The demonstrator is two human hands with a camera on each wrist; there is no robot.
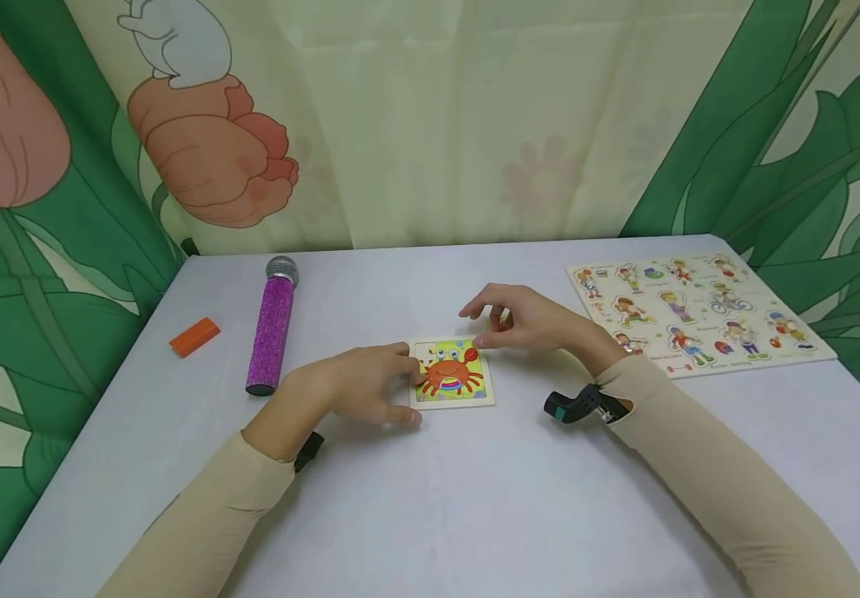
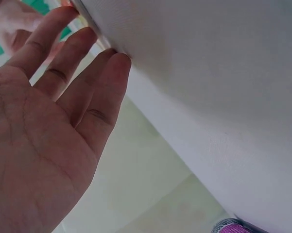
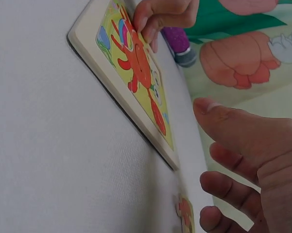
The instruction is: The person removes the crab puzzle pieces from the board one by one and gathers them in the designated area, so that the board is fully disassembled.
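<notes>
Touching crab puzzle (image 1: pixel 452 374) edge: left hand (image 1: pixel 358 386)

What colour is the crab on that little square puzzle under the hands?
The crab on the small square wooden puzzle is orange-red, on a yellow-green background; the head view shows it best.

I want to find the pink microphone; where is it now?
In the head view, the pink microphone lies on the table's left side, between the orange block and the left hand.

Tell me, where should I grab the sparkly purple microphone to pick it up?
Best guess: wrap your grip round the middle of the purple microphone handle, coming down from above. It lies flat on the table, long and round, with bare space on both sides.
</notes>
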